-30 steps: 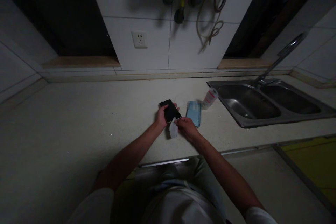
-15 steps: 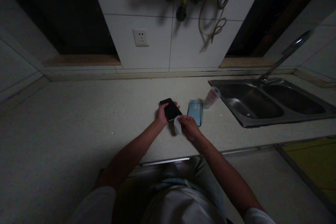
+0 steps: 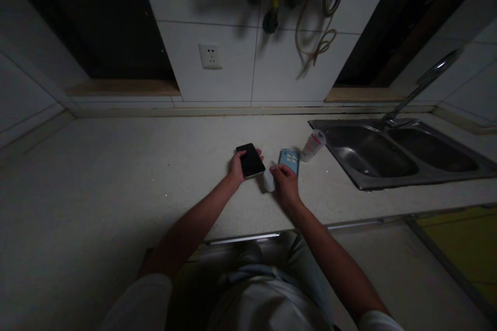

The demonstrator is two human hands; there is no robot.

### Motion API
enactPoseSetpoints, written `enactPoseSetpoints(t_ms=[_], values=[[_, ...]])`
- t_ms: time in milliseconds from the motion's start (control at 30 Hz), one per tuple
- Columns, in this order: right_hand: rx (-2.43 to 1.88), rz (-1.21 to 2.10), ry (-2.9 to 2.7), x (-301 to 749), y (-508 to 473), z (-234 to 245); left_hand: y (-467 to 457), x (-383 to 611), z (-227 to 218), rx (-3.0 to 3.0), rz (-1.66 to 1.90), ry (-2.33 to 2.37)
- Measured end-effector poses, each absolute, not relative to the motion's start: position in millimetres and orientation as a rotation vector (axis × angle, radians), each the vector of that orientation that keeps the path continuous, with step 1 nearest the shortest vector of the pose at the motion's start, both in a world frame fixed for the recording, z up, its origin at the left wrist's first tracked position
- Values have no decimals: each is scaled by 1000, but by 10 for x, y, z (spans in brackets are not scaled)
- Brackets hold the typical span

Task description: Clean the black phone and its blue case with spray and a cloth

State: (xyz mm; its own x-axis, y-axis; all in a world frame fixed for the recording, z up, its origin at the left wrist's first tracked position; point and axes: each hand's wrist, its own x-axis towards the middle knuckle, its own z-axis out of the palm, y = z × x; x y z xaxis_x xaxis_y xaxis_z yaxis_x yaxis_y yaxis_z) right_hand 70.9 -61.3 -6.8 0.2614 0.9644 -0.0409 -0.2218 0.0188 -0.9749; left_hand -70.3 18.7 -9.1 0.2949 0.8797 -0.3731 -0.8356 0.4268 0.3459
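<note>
A black smartphone (image 3: 251, 160) rests in my left hand (image 3: 236, 166), its dark face up, with the thumb along one edge and fingertips showing past the other. My right hand (image 3: 286, 182) pinches a thin white tissue or wipe (image 3: 268, 181) that hangs down just right of the phone, apart from it. Partly covered by my right hand, a light blue packet or case (image 3: 289, 159) with white patches lies on the counter. Beyond it a clear plastic cup (image 3: 313, 145) with red print leans or lies tilted near the sink.
The pale countertop (image 3: 128, 165) runs along the tiled wall. A double steel sink (image 3: 373, 155) with a tall faucet (image 3: 427, 80) is set in at the right. On the wall are a socket (image 3: 210, 56), pipe valves (image 3: 271, 20) and a dangling cord (image 3: 320, 44).
My right hand has moved the white tissue off the phone's lower corner, slightly to the right and up. It now covers the lower part of the blue item. My left hand stays nearly still.
</note>
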Motion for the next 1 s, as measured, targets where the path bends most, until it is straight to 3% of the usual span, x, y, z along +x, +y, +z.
enactPoseSetpoints(t_ms=[333,500,733,1000], values=[[-1205,696,-725,1071,-476,-115,209,-695,-45,239,945,648],[-1630,322,-1154,1427,-489,-52,168,-679,-38,361,844,819],[-2281,311,-1557,1603,-499,69,87,-607,-48,497,846,882],[-2032,399,-1739,1404,-431,31,160,-568,-271,656,1144,957]])
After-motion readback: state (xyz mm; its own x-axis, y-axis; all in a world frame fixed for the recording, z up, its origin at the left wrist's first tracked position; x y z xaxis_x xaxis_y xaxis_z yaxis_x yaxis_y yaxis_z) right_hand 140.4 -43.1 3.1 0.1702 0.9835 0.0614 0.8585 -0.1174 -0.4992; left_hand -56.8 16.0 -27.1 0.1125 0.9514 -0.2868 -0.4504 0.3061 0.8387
